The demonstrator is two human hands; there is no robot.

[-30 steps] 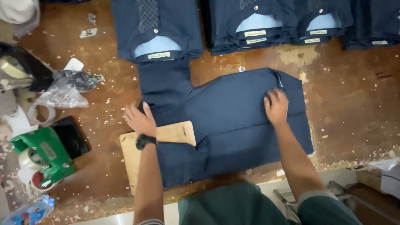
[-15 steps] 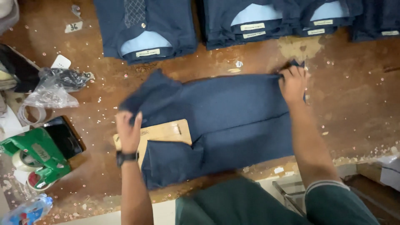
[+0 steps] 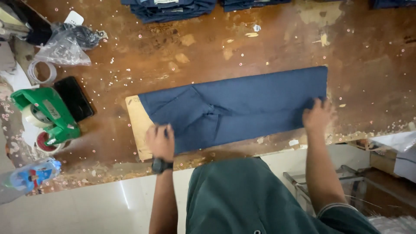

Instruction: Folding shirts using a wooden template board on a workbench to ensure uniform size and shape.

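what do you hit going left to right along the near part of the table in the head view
plastic bottle → green tape dispenser → black phone → cardboard board → left hand → folded navy garment → right hand

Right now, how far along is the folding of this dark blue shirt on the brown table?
Done: the dark blue shirt lies folded into a long narrow strip over the cardboard folding board. In hand: the left hand presses its near left corner, the right hand its right end. Left: it is not yet folded short like the stacked shirts.
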